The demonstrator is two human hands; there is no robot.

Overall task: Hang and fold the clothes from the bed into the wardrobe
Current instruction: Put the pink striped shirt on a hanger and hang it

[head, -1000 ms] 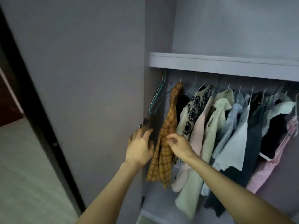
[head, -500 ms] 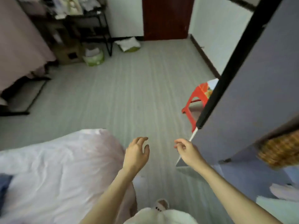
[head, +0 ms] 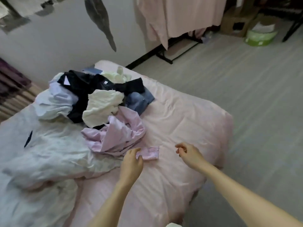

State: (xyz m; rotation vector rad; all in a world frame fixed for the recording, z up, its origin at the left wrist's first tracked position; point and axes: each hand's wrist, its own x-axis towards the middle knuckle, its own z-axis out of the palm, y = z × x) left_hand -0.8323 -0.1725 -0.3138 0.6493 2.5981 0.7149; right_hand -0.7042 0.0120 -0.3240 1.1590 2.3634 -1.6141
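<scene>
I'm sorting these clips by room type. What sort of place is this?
Most likely a home bedroom. A bed with pink bedding holds a pile of loose clothes, and a rack draped in pink fabric stands by the wall. The left hand grips a striped pink sleeve.

Clothes heap (head: 100, 102) on the bed (head: 188, 128), left hand (head: 132, 159) at its near edge, right hand (head: 188, 154) alongside.

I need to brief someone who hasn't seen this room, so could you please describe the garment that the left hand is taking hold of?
On the pink bed, a heap of clothes lies toward the wall. At its near edge sprawls a pale pink striped shirt, whose cuff the left hand grips. It is the only pink garment there, unlike the cream, black and denim pieces behind it.
</scene>
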